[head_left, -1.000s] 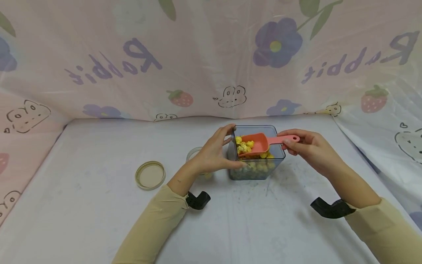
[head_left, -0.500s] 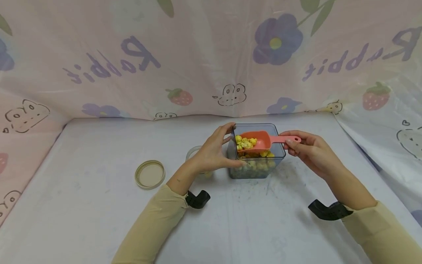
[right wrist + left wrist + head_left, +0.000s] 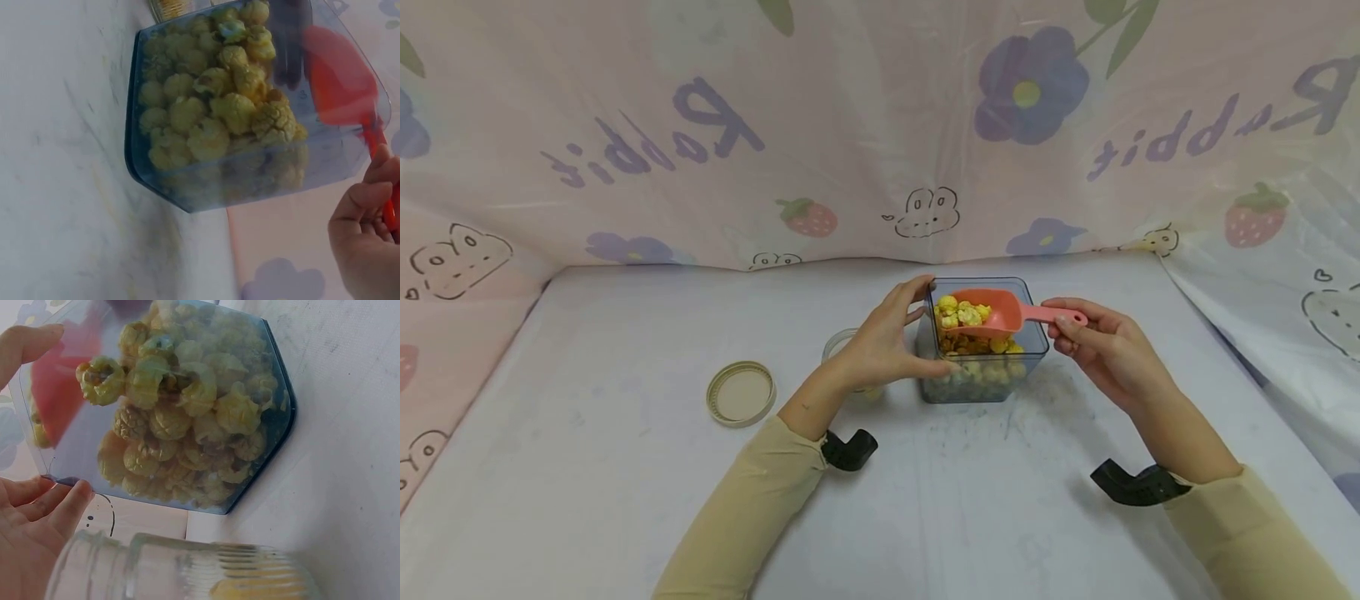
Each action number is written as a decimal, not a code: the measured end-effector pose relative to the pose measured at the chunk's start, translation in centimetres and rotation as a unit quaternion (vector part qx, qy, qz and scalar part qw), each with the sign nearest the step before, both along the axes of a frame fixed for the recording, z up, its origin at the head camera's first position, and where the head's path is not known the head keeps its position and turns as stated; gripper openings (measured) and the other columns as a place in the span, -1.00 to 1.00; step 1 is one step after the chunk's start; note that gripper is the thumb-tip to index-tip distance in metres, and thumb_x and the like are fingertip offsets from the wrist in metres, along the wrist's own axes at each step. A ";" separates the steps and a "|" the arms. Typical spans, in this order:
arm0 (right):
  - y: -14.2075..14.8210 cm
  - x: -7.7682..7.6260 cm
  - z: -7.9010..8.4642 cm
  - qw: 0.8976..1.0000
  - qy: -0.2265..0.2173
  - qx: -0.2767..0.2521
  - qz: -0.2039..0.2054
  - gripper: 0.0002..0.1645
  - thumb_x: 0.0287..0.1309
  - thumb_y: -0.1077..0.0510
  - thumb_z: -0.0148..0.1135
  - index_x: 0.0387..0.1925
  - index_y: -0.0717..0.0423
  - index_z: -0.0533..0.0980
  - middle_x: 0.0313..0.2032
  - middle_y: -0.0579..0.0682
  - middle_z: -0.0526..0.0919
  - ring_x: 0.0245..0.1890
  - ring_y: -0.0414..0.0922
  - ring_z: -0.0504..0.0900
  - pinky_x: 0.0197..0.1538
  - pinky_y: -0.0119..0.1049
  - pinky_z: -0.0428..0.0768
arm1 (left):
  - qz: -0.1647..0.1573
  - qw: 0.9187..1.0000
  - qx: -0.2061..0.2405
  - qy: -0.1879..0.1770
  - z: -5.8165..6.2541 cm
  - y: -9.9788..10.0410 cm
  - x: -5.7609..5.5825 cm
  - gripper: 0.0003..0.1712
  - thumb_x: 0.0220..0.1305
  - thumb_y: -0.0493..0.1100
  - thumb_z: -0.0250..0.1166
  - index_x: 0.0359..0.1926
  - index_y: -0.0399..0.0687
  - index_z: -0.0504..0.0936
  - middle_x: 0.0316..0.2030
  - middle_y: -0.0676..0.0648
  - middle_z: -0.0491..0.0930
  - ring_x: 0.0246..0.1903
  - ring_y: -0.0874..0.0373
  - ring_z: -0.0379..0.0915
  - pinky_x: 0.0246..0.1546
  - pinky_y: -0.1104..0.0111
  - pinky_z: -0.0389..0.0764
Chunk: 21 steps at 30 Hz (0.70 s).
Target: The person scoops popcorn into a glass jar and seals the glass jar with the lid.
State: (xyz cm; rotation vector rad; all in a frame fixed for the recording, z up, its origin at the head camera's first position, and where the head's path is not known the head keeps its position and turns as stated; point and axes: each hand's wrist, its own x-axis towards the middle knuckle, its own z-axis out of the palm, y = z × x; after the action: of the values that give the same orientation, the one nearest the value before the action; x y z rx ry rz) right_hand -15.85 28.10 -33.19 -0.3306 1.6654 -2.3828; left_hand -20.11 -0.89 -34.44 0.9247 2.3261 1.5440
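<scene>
A clear bluish square container (image 3: 1033,360) stands upright on the table, partly filled with yellow popcorn (image 3: 181,425). My left hand (image 3: 883,354) holds its left side, thumb along the front wall and fingers at the back of the rim. With thumb and fingers, my right hand (image 3: 1108,350) pinches the handle of a coral-red scoop (image 3: 1003,315). The scoop's bowl lies level inside the container's mouth, above the rest of the popcorn, and carries several pieces. Through the clear wall in the right wrist view, the scoop (image 3: 340,78) shows near the rim.
A ribbed glass jar (image 3: 156,565) stands just left of the container, mostly behind my left hand in the head view, with something yellow at its bottom. A round cream lid (image 3: 741,394) lies farther left on the white table (image 3: 625,467). A printed curtain (image 3: 865,125) hangs behind.
My right hand has raised the loaded scoop slightly and shifted it a little to the right, and more popcorn shows below it. My left hand keeps its hold on the container.
</scene>
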 end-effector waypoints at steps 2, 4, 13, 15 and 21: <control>-0.1 0.1 -0.1 1.000 -0.009 -0.011 -0.005 -0.69 0.37 0.40 -0.09 -0.03 0.24 0.56 -0.30 0.00 0.65 -0.38 -0.22 0.55 -0.23 -0.49 0.61 | 0.000 1.000 0.003 0.005 0.0 0.0 0.0 0.21 -0.07 -0.16 0.55 0.47 -0.14 -0.06 0.41 -0.15 0.05 0.42 0.06 0.03 0.36 0.38 0.25; -0.2 0.2 -0.3 1.000 -0.016 -0.024 -0.009 -0.69 0.37 0.40 -0.08 -0.03 0.24 0.56 -0.31 0.00 0.64 -0.39 -0.21 0.54 -0.24 -0.48 0.60 | -0.001 1.000 0.004 0.009 0.0 0.0 0.0 0.21 -0.06 -0.17 0.55 0.46 -0.15 -0.06 0.41 -0.16 0.05 0.42 0.05 0.02 0.36 0.39 0.25; -0.2 0.4 -0.9 0.998 -0.021 -0.063 -0.015 -0.69 0.37 0.41 -0.11 -0.01 0.30 0.54 -0.32 0.04 0.62 -0.41 -0.18 0.51 -0.26 -0.45 0.57 | -0.007 1.000 0.006 0.005 0.0 0.0 0.0 0.22 -0.07 -0.17 0.55 0.47 -0.16 -0.07 0.42 -0.19 0.03 0.43 -0.01 0.00 0.37 0.38 0.24; -0.2 0.4 -0.9 0.998 -0.021 -0.064 -0.014 -0.67 0.38 0.41 -0.13 -0.01 0.29 0.54 -0.32 0.04 0.63 -0.41 -0.19 0.52 -0.26 -0.46 0.57 | -0.006 1.000 0.006 0.006 0.0 0.0 0.0 0.22 -0.07 -0.17 0.55 0.47 -0.16 -0.07 0.42 -0.18 0.03 0.43 -0.01 0.00 0.37 0.38 0.24; -0.4 0.5 -0.9 0.997 -0.007 -0.072 -0.011 -0.68 0.38 0.42 -0.13 0.00 0.31 0.53 -0.30 0.05 0.61 -0.38 -0.18 0.53 -0.26 -0.46 0.57 | -0.007 1.000 0.007 0.008 0.0 0.0 0.0 0.22 -0.06 -0.17 0.55 0.47 -0.17 -0.08 0.42 -0.20 0.02 0.43 0.00 0.00 0.37 0.39 0.23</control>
State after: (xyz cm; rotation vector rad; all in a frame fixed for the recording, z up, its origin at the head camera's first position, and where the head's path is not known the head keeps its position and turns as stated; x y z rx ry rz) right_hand -15.36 27.72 -34.05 -0.3203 1.5023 -2.5211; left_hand -20.10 -0.89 -34.45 0.9572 2.3173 1.5549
